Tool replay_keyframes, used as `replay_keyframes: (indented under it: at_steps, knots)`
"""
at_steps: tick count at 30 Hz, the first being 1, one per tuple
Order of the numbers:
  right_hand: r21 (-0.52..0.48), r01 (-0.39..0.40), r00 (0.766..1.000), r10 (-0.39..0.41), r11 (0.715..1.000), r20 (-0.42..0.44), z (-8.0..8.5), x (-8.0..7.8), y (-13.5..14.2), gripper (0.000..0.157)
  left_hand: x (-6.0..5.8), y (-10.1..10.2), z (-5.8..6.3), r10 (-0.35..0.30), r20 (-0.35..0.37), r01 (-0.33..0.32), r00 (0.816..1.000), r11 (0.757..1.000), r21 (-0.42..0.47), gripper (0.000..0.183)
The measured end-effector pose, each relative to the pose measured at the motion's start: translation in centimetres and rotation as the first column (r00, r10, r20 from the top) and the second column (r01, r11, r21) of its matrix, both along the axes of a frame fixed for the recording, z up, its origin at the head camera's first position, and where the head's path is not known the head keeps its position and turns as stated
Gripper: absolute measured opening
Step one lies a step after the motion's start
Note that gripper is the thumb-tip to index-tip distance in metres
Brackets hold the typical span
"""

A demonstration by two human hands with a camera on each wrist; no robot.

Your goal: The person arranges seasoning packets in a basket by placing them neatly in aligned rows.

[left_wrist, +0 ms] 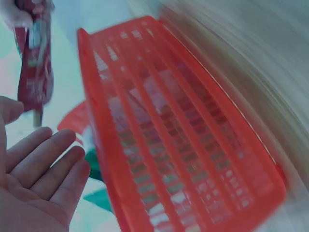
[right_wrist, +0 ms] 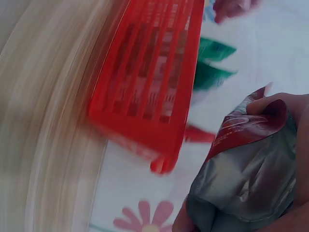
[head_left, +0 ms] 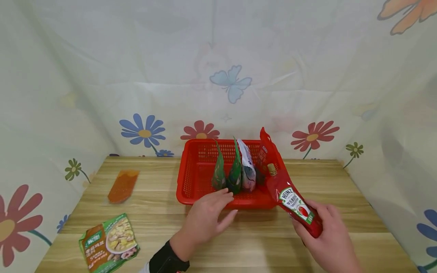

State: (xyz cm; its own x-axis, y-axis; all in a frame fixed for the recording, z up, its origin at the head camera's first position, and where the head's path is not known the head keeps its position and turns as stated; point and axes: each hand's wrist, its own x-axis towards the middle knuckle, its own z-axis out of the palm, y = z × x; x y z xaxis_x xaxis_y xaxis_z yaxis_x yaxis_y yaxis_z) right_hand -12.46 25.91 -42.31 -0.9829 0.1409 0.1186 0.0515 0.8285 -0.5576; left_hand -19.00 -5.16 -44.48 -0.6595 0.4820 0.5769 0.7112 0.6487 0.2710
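My right hand (head_left: 329, 235) grips a red Heinz ketchup pouch (head_left: 295, 204) by its bottom end, with the gold-capped spout pointing toward the basket. The pouch tilts over the front right corner of a red plastic basket (head_left: 198, 197). In the right wrist view the pouch's silvery base (right_wrist: 241, 188) bulges between fingers and thumb. My left hand (head_left: 209, 212) reaches to the basket's front rim, fingers extended and holding nothing. Inside the basket stand two green packets (head_left: 219, 172), a white and pink packet (head_left: 248, 170) and a red packet (head_left: 268, 151) leaning at the right side.
An orange-red flat packet (head_left: 123, 186) lies on the wooden table (head_left: 157, 212) to the left of the basket. Nearer me is a green and brown food packet (head_left: 110, 242) with a bowl pictured on it. A flower-printed cloth (head_left: 177, 94) closes off the back and sides.
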Motion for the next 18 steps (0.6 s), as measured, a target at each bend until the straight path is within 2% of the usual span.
replay_keyframes:
  at_steps: [2, 3, 5, 6, 7, 8, 10, 12, 13, 14, 15, 17, 18]
  knots:
    - [-0.016, -0.018, 1.000, 0.018, 1.000, -0.009, 0.1, 0.0, -0.9, 0.079, 0.5, 0.6, 0.0, -0.055, -0.002, 0.055, 0.998, 0.996, 0.076, 0.035]
    - [-0.024, -0.027, 1.000, 0.026, 0.999, -0.014, 0.2, 0.1, -1.3, 0.078, 0.7, 1.0, 0.0, -0.082, 0.022, 0.079, 0.996, 0.990, 0.117, 0.034]
    - [-0.052, -0.047, 0.999, 0.046, 0.998, -0.018, 0.3, 0.2, -2.0, 0.074, 1.3, 1.8, 0.0, -0.130, 0.120, 0.103, 0.984, 0.972, 0.210, 0.033]
    - [-0.063, -0.056, 0.998, 0.054, 0.996, -0.028, 0.4, 0.2, -2.4, 0.072, 1.5, 2.2, 0.1, -0.162, 0.197, 0.106, 0.967, 0.958, 0.268, 0.033]
    - [-0.074, -0.065, 0.997, 0.063, 0.995, -0.033, 0.4, 0.2, -2.7, 0.071, 1.7, 2.6, 0.2, -0.200, 0.289, 0.098, 0.936, 0.938, 0.331, 0.033]
    - [-0.088, -0.076, 0.997, 0.073, 0.993, -0.037, 0.4, 0.2, -3.0, 0.070, 1.9, 3.0, 0.3, -0.242, 0.384, 0.075, 0.891, 0.913, 0.402, 0.034]
    - [-0.117, -0.100, 0.994, 0.095, 0.988, -0.046, 0.4, 0.3, -3.6, 0.067, 2.0, 3.7, 0.6, -0.324, 0.548, -0.016, 0.771, 0.850, 0.526, 0.035]
    - [-0.144, -0.118, 0.993, 0.112, 0.983, -0.048, 0.5, 0.3, -4.2, 0.067, 2.0, 4.3, 1.0, -0.408, 0.642, -0.122, 0.649, 0.777, 0.617, 0.036]
    - [-0.154, -0.124, 0.992, 0.117, 0.980, -0.048, 0.5, 0.4, -4.5, 0.066, 2.0, 4.6, 1.2, -0.442, 0.664, -0.164, 0.604, 0.746, 0.645, 0.037]
    - [-0.161, -0.129, 0.991, 0.122, 0.978, -0.053, 0.5, 0.4, -4.8, 0.066, 1.9, 4.9, 1.4, -0.467, 0.672, -0.194, 0.574, 0.720, 0.666, 0.039]
    - [-0.166, -0.132, 0.991, 0.124, 0.977, -0.058, 0.5, 0.5, -5.1, 0.066, 1.9, 5.2, 1.6, -0.487, 0.672, -0.211, 0.558, 0.700, 0.682, 0.040]
    - [-0.162, -0.138, 0.989, 0.127, 0.977, -0.073, 0.5, 0.6, -5.7, 0.066, 1.9, 5.7, 1.9, -0.507, 0.661, -0.226, 0.553, 0.673, 0.704, 0.042]
    - [-0.165, -0.140, 0.989, 0.129, 0.976, -0.072, 0.5, 0.7, -5.9, 0.066, 1.9, 5.9, 2.1, -0.504, 0.657, -0.228, 0.561, 0.669, 0.708, 0.042]
